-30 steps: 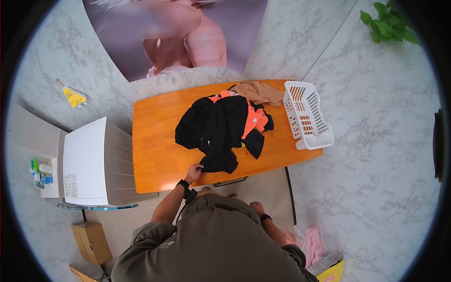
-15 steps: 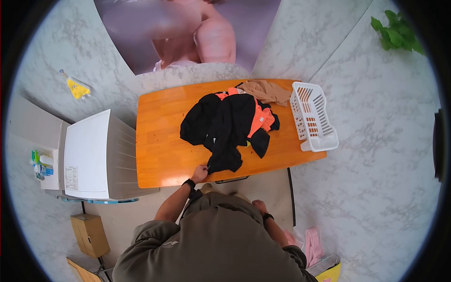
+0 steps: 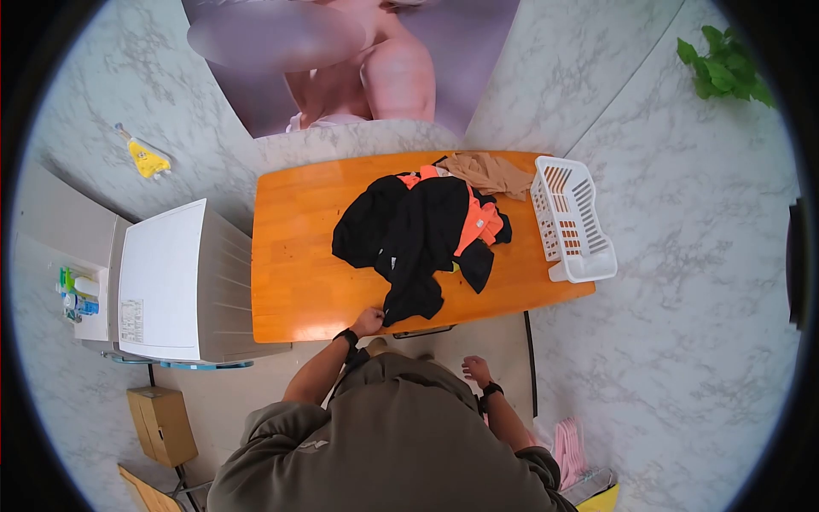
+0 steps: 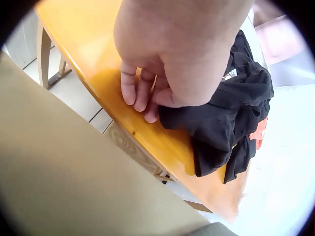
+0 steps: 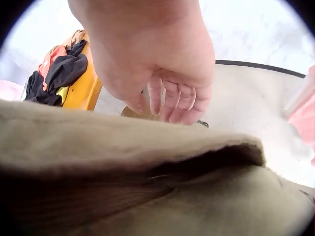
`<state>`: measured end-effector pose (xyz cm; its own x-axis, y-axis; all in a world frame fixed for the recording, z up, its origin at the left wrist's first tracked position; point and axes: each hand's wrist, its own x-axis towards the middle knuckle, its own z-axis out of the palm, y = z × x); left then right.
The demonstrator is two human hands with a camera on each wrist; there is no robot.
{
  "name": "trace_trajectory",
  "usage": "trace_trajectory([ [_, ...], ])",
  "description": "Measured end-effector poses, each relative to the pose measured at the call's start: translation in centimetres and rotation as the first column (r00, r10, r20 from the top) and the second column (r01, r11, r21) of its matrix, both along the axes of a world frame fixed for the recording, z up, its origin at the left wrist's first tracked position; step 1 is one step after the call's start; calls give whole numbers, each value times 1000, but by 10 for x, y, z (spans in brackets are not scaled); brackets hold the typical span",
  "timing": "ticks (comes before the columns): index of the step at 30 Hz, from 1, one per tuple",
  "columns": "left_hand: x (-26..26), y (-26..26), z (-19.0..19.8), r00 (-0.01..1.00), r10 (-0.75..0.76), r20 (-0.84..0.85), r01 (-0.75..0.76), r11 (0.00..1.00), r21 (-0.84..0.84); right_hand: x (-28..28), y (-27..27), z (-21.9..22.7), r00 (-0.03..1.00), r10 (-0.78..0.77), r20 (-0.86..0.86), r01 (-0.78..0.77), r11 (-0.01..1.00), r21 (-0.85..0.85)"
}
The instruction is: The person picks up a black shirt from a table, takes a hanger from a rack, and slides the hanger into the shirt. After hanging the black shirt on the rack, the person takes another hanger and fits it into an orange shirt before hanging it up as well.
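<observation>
A black garment (image 3: 418, 226) lies rumpled on the orange table (image 3: 294, 247), with one narrow end reaching toward the near edge. My left hand (image 3: 368, 322) pinches the corner of that end between thumb and forefinger. In the left wrist view, the other fingers of the left hand (image 4: 167, 64) hang loosely over the tabletop beside the black cloth (image 4: 211, 123). An orange garment (image 3: 480, 224) shows partly from under the black one. My right hand (image 3: 476, 369) hangs beside my body, off the table, its fingers relaxed around nothing; the right wrist view shows its palm (image 5: 167, 73).
A tan cloth (image 3: 490, 173) lies at the back right of the table, next to a white plastic basket (image 3: 576, 271). Left of the table stands a white machine (image 3: 162, 277). Pink hangers (image 3: 569, 448) are low on the right, and a brown box (image 3: 160, 425) is low on the left.
The head view has shifted slightly. My right hand has come a little forward and its fingers have loosened. The left hand stays at the black garment's corner, and the clothes lie much the same.
</observation>
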<state>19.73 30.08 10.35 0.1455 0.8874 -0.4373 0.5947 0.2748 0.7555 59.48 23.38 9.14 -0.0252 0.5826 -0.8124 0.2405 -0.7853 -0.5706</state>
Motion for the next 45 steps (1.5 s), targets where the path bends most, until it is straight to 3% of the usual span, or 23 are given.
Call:
trace_trajectory([
  [1,0,-1,4,1000,2,-1,-2,1000,0,-2,2,1,1000,2,-1,-2,1000,0],
  [3,0,0,14,946,251,203,-197,947,-254,-11,10,3,997,-48,-63,46,998,-37],
  [4,3,0,27,946,255,202,-201,946,-254,-15,15,8,997,-45,-63,42,998,-36],
  [6,12,2,65,882,439,169,-370,870,-327,-22,27,20,948,-185,-258,184,982,-30],
  [7,11,2,62,881,440,171,-371,869,-327,-26,35,24,949,-184,-257,182,983,-29],
  [9,6,3,55,967,223,124,-196,960,-201,-36,54,33,958,-118,-259,131,991,32],
  [10,5,4,39,967,222,124,-195,960,-201,-42,64,40,958,-119,-259,132,991,33],
  [12,4,6,14,977,102,186,-99,995,-27,-53,80,57,938,-91,-335,137,984,117],
  [14,8,8,19,976,63,206,-57,998,-33,-71,92,76,940,-42,-338,103,981,165],
  [19,31,15,100,984,-107,142,112,993,-22,-123,121,105,953,182,-241,-95,938,333],
  [21,40,18,132,932,-288,219,285,957,47,-145,132,112,983,184,-25,-164,921,354],
  [22,45,20,135,932,-291,217,289,956,44,-156,136,121,983,181,-28,-159,922,352],
  [24,53,21,138,861,-491,134,479,871,113,-168,142,134,979,77,-190,28,866,500],
  [25,55,18,139,859,-493,135,482,869,111,-169,144,130,979,74,-190,31,867,498],
  [27,58,15,140,809,-579,99,573,815,87,-171,150,129,987,14,160,-126,681,721],
  [28,57,14,140,811,-577,99,570,817,87,-170,150,127,987,17,160,-128,681,721],
  [31,47,11,125,893,-435,119,429,900,74,-171,151,132,993,-52,108,-39,711,702],
  [33,41,14,115,964,-178,200,109,943,315,-172,151,144,977,-202,67,89,672,735],
  [34,40,13,117,964,-177,199,109,944,312,-173,151,149,977,-202,67,90,674,733],
  [36,36,15,131,968,82,237,-154,939,307,-177,153,159,976,-216,16,118,591,798],
  [40,32,22,143,960,209,188,-269,879,393,-179,151,163,988,-110,107,-19,604,796],
  [42,30,29,138,966,244,86,-231,665,711,-180,150,161,953,-137,269,-158,532,832],
  [45,24,29,134,950,305,-59,-197,738,645,-179,142,166,954,-85,289,-196,552,811],
])
